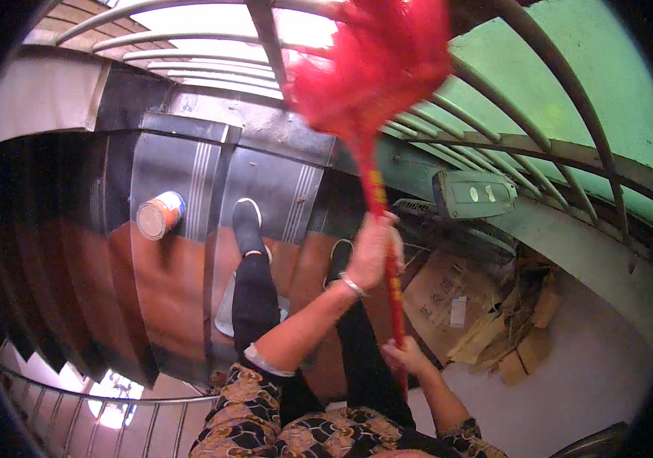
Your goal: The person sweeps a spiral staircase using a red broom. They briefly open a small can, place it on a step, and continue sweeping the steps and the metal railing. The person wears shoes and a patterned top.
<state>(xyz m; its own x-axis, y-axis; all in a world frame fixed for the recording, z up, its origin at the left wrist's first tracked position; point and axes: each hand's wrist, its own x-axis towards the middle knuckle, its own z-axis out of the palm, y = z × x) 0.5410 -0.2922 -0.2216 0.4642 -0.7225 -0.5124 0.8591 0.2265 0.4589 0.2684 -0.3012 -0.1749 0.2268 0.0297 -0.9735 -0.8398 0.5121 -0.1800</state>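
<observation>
A long-handled red broom or duster (386,194) rises up through the middle of the view, its shaft marked with yellow characters. Its wide red head (369,68) is blurred and lies over the window bars at the top. My left hand (373,252), with a bracelet at the wrist, is wrapped around the upper shaft. Lower down, my right hand (408,355) grips the same shaft near its end. Curved metal window bars (206,40) run behind the head; whether it touches them I cannot tell.
A paint can (160,214) stands on a stair tread (169,166) left of my feet. Steps descend leftward to a metal railing (115,401). Flattened cardboard (446,292) and a grey plastic casing (475,194) are at right. A pale flat object (226,309) is partly hidden behind my leg.
</observation>
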